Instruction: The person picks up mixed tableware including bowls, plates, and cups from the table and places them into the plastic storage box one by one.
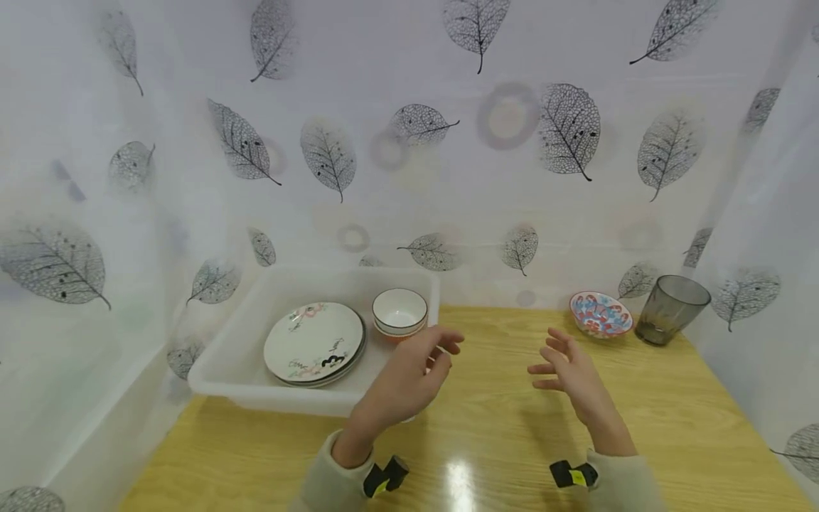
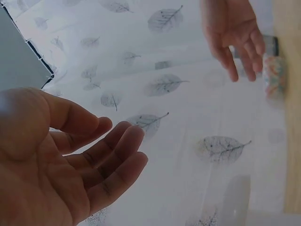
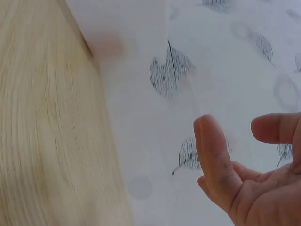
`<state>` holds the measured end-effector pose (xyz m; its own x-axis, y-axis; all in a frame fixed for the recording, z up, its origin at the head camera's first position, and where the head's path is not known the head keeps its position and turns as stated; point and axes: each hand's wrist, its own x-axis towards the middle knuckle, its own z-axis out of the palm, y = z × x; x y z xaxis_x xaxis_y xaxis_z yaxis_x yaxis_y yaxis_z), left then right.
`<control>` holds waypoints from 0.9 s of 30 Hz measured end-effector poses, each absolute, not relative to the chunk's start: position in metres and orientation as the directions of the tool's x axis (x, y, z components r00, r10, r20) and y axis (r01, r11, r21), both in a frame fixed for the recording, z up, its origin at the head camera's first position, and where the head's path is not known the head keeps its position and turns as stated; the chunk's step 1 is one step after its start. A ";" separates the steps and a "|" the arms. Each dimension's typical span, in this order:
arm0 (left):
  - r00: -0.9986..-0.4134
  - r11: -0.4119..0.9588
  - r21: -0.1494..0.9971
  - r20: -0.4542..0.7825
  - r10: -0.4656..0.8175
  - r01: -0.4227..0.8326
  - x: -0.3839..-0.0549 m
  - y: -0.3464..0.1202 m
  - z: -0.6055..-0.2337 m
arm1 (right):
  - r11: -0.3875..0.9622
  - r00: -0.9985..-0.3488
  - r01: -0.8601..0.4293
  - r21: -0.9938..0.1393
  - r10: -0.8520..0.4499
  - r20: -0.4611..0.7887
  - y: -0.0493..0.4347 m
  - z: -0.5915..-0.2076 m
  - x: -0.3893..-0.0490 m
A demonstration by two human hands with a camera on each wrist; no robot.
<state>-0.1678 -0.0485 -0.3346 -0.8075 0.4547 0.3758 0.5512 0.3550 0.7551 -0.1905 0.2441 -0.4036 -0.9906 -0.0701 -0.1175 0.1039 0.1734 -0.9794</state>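
My left hand [image 1: 409,377] hovers in front of the right end of a white plastic tub, its fingers relaxed and nothing in them. The left wrist view shows the same hand [image 2: 70,160] with loosely bent fingers and a bare palm. To the right, my right hand [image 1: 572,380] is held above the wooden table, fingers spread and holding nothing. Nearest to it are a red-and-blue patterned bowl [image 1: 601,314] and a grey see-through glass [image 1: 672,310], both apart from the fingers. Inside the tub, stacked bowls [image 1: 399,310] stand just beyond my left hand, beside stacked plates [image 1: 313,343].
The white tub [image 1: 217,370] takes up the table's back left. A light wooden tabletop [image 1: 486,412] runs beneath both hands. Leaf-printed sheeting [image 1: 409,192] hangs behind the table and along both sides.
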 end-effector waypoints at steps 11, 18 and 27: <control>-0.790 0.343 0.750 0.372 0.488 0.565 -0.160 -0.044 -0.354 | 0.002 -0.949 0.278 -0.961 0.153 -0.275 0.297 -0.421 -0.196; -0.790 0.364 0.742 0.352 0.502 0.562 -0.156 -0.044 -0.358 | -0.300 -0.885 0.339 -0.892 0.219 -0.410 0.310 -0.437 -0.205; -0.779 0.376 0.722 0.356 0.517 0.580 -0.153 -0.045 -0.359 | -0.423 -0.881 0.341 -0.840 0.167 -0.442 0.316 -0.460 -0.224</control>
<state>-0.1526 -0.0451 -0.3588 -0.7785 0.5167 0.3563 0.5803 0.3765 0.7221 -0.2242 0.3159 -0.4599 -0.8813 0.1672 -0.4420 0.3409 -0.4228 -0.8397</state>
